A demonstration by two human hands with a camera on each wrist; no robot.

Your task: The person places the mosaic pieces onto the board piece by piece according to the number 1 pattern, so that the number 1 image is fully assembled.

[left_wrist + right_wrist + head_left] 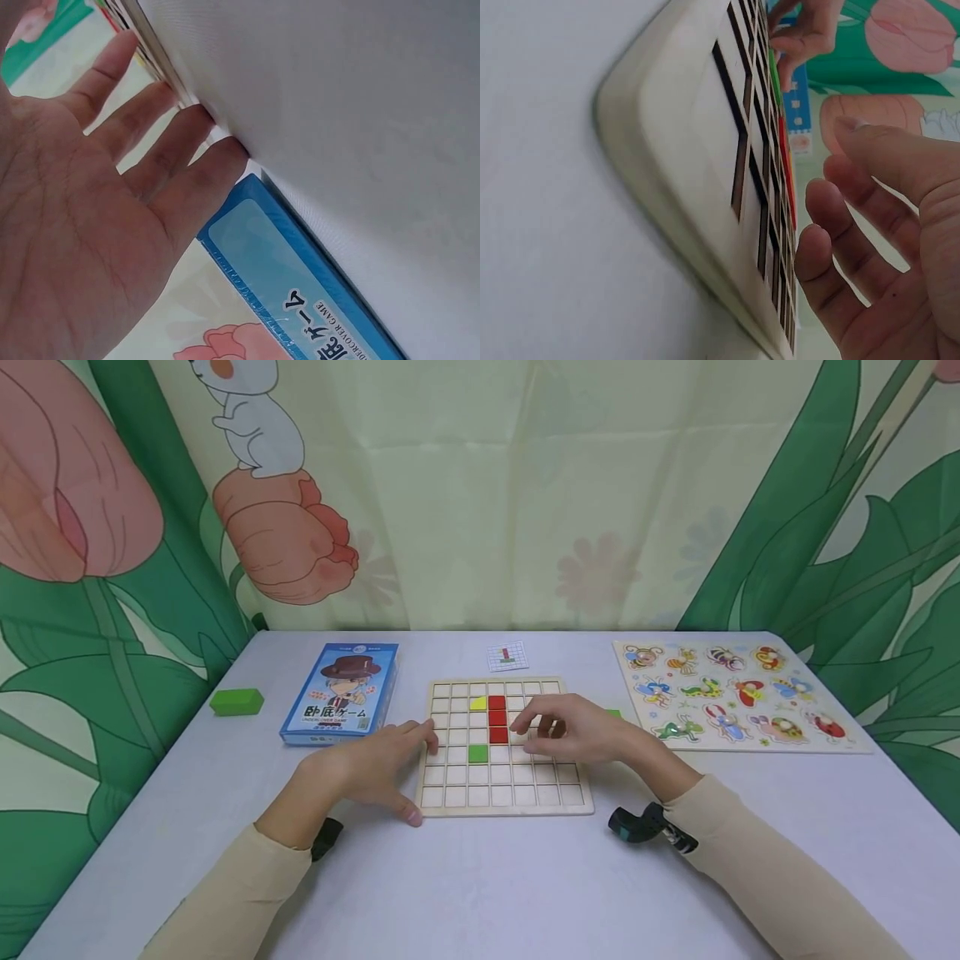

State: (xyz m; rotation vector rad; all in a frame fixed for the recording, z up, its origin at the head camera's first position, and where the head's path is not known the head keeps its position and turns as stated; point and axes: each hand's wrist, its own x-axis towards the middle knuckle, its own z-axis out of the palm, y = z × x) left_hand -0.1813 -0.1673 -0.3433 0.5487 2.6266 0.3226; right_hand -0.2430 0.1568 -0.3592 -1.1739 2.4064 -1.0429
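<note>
A wooden grid board (pixel 506 811) lies flat on the table. In its cells sit a column of red tiles (pixel 497 717), a yellow tile (pixel 477 703) beside the top one and a green tile (pixel 477 753) lower left. My left hand (pixel 375 767) is spread along the board's left side, fingertips at the edge and thumb by the near corner. Just right of the red tiles, my right hand (pixel 573 728) hovers over the grid with loosely bent fingers. The right wrist view shows nothing between that hand's thumb and fingers (pixel 832 206). Some cells are hidden beneath it.
Behind the board lies a small grid card (pixel 507 657). A blue game box (pixel 341 693) stands left, with a green block (pixel 237 702) farther out. On the right is an insect puzzle board (pixel 738 697); a green piece (pixel 615 713) peeks out behind my right hand.
</note>
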